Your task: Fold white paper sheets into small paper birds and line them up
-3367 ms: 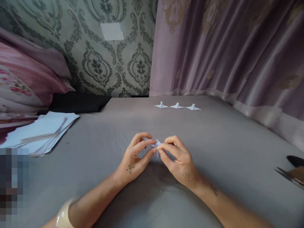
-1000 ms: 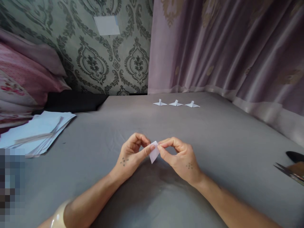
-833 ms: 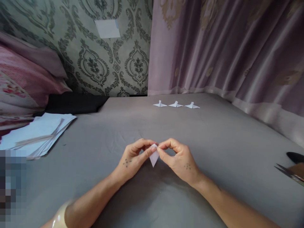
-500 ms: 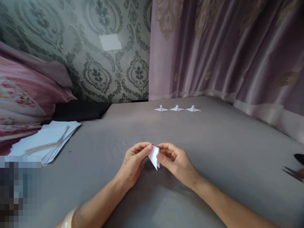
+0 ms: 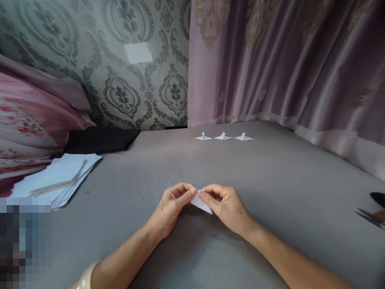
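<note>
Between my two hands is a small folded piece of white paper (image 5: pixel 202 204), its pointed end slanting down to the right. My left hand (image 5: pixel 174 204) pinches its upper left corner between thumb and fingers. Thumb and fingers of my right hand (image 5: pixel 225 204) grip the upper right side and cover part of it. Farther back stand three folded paper figures in a row: a left one (image 5: pixel 203 137), a middle one (image 5: pixel 223 137) and a right one (image 5: pixel 243 137), each with two spread wings.
A stack of white paper sheets (image 5: pixel 57 176) with strips on top lies at left, before a black folded cloth (image 5: pixel 99 140). Scissors (image 5: pixel 371 218) lie at the right edge on the grey sheet (image 5: pixel 270 176). A curtain (image 5: pixel 240 60) hangs behind.
The paper's point has swung from straight down to the lower right. My right thumb has moved up and left, nearer my left thumb.
</note>
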Demonstrator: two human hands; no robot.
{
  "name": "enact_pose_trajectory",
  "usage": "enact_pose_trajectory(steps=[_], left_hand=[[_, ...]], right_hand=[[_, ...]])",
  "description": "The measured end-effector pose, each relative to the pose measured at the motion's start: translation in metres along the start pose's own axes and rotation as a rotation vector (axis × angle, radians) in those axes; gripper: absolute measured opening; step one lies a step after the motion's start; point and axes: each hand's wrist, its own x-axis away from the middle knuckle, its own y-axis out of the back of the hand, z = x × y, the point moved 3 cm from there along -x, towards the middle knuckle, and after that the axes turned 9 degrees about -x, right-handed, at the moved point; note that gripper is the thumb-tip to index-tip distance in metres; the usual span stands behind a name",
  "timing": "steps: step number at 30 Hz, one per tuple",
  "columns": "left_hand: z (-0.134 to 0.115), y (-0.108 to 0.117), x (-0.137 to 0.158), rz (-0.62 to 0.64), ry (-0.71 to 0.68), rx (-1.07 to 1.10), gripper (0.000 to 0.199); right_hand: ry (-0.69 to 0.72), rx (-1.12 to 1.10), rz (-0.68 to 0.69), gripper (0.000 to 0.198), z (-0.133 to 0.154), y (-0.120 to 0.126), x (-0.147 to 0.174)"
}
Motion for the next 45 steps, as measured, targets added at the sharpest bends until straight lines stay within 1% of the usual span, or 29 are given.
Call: enact_pose_trajectory(steps=[4,6,9,11,13,17,22,26,29,32,37,42,45], left_hand=[[-0.003,-0.002,0.001,0.012,0.017,-0.132,0.027],[0.000,-0.003,-0.001,0.006,0.036,-0.117,0.027],[0.007,-0.002,-0.005,-0.040,0.057,0.084,0.025],[0.009,0.000,-0.007,-0.074,0.058,0.224,0.024],[0.010,0.001,-0.008,-0.073,0.056,0.299,0.024],[0.011,-0.001,-0.007,-0.022,0.057,0.303,0.021],[0.011,-0.002,-0.005,0.001,0.055,0.175,0.019],[0.001,-0.002,-0.001,-0.072,-0.053,0.042,0.021],[-0.006,-0.001,0.001,-0.118,-0.112,-0.032,0.022],[-0.008,-0.001,0.002,-0.155,-0.131,-0.087,0.020],[-0.010,-0.001,0.004,-0.192,-0.167,-0.114,0.018],[-0.012,-0.003,0.006,-0.157,-0.194,-0.161,0.019],[-0.012,-0.005,0.007,-0.122,-0.206,-0.148,0.021]], right_hand=[[-0.045,-0.013,-0.011,0.028,0.000,0.005,-0.002],[-0.089,-0.054,-0.038,0.034,0.000,0.008,-0.002],[-0.091,-0.204,-0.024,0.040,0.001,0.008,-0.002],[-0.063,-0.308,0.028,0.035,0.001,0.004,-0.002],[-0.058,-0.352,0.054,0.030,0.000,-0.001,-0.002],[-0.025,-0.294,-0.001,0.023,-0.003,-0.004,-0.002],[0.073,-0.135,-0.074,0.020,0.000,0.002,-0.004],[0.169,0.022,-0.112,0.019,0.004,0.005,-0.002],[0.232,0.095,-0.094,0.018,0.005,0.004,-0.001],[0.262,0.117,-0.084,0.016,0.005,0.002,0.000],[0.317,0.104,-0.118,0.010,0.007,0.002,0.001],[0.379,0.103,-0.136,0.008,0.011,0.002,0.002],[0.375,0.115,-0.139,0.009,0.012,0.002,0.002]])
